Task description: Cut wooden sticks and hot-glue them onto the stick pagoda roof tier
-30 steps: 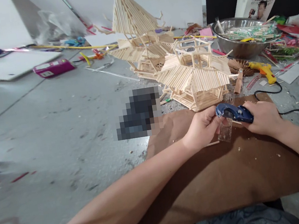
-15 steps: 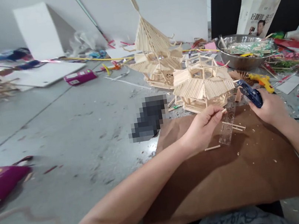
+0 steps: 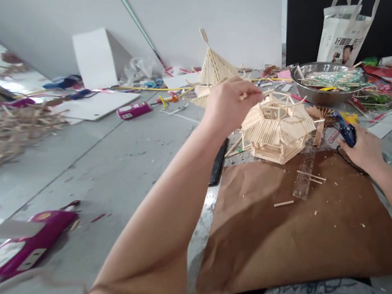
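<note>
My left hand (image 3: 231,102) is raised beside the top of a small wooden-stick pavilion (image 3: 277,127), fingers pinched; a bit of pale wood shows between them. My right hand (image 3: 363,146) is wrapped round a dark blue glue gun (image 3: 346,129), its nozzle pointing up and left, to the right of the pavilion. Behind my left hand stands a taller stick tower (image 3: 215,68) with a pointed roof, partly hidden. On brown paper (image 3: 269,244) lie a clear ruler (image 3: 303,185) with thin sticks across it and one short loose stick (image 3: 283,203).
A steel bowl (image 3: 331,94) of wrapped sticks and a white bag (image 3: 343,36) stand at the back right. Magenta devices (image 3: 134,110) lie on the left. A dark phone (image 3: 218,165) lies partly under my left forearm. Scraps and a yellow glue gun (image 3: 350,117) crowd the right.
My left hand has risen from above the ruler to the pavilion's upper left. My right hand, with the glue gun, has shifted slightly right and down. The camera view has turned somewhat left and up.
</note>
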Action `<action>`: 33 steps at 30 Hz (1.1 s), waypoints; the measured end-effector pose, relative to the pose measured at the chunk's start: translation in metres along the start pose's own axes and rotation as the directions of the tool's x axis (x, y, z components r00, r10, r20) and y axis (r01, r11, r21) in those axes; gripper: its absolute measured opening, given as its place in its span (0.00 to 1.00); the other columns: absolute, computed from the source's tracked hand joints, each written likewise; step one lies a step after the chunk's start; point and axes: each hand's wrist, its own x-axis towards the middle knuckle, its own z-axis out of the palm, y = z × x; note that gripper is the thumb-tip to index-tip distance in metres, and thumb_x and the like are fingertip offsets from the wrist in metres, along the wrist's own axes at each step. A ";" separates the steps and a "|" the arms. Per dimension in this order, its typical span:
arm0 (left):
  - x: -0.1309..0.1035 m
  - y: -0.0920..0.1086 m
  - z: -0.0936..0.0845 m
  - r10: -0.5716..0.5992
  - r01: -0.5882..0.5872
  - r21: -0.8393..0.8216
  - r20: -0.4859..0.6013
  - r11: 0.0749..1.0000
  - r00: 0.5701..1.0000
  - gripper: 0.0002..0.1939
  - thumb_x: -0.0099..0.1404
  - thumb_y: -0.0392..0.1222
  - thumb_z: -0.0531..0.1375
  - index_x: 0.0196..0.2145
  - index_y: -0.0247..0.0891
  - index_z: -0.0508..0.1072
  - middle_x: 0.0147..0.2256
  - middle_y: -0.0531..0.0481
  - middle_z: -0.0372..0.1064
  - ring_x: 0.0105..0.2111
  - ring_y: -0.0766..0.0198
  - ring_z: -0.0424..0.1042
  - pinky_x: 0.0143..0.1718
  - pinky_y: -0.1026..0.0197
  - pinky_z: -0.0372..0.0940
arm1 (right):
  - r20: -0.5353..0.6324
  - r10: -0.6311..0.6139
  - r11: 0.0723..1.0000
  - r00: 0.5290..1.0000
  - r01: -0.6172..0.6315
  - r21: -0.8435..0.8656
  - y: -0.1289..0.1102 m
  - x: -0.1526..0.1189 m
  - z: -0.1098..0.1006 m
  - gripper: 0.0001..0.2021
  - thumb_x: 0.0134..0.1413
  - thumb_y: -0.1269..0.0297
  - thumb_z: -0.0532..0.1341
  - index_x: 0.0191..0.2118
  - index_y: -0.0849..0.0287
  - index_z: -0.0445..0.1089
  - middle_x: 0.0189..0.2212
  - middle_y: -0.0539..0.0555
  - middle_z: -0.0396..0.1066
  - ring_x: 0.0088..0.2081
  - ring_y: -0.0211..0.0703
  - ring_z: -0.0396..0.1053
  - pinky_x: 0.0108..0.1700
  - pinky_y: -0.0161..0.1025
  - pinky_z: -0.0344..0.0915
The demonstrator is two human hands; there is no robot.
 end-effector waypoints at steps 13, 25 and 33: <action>0.037 -0.033 0.029 -0.054 0.055 -0.004 0.121 0.998 0.991 0.06 0.53 0.36 0.58 0.27 0.33 0.74 0.24 0.51 0.68 0.25 0.69 0.62 0.30 0.64 0.57 | 0.239 0.033 0.984 0.971 0.011 -0.179 0.004 0.000 0.020 0.35 0.52 0.43 0.47 0.57 0.66 0.52 0.47 0.70 0.66 0.47 0.64 0.64 0.45 0.55 0.55; 0.021 -0.029 0.013 -0.168 0.167 -0.072 -0.006 0.983 0.986 0.07 0.54 0.39 0.57 0.27 0.33 0.73 0.21 0.54 0.62 0.22 0.71 0.57 0.26 0.64 0.56 | 0.247 -0.035 0.988 0.968 0.071 -0.136 0.003 0.001 0.025 0.38 0.50 0.39 0.47 0.58 0.66 0.53 0.55 0.70 0.59 0.54 0.63 0.57 0.50 0.58 0.52; -0.009 -0.017 0.009 -0.122 0.117 -0.159 -0.025 0.980 0.992 0.05 0.55 0.37 0.57 0.25 0.35 0.71 0.22 0.54 0.64 0.22 0.71 0.58 0.25 0.66 0.56 | -0.084 -0.301 0.887 0.950 0.311 0.343 -0.016 0.015 -0.008 0.19 0.56 0.57 0.51 0.45 0.65 0.68 0.42 0.62 0.72 0.45 0.48 0.68 0.48 0.45 0.61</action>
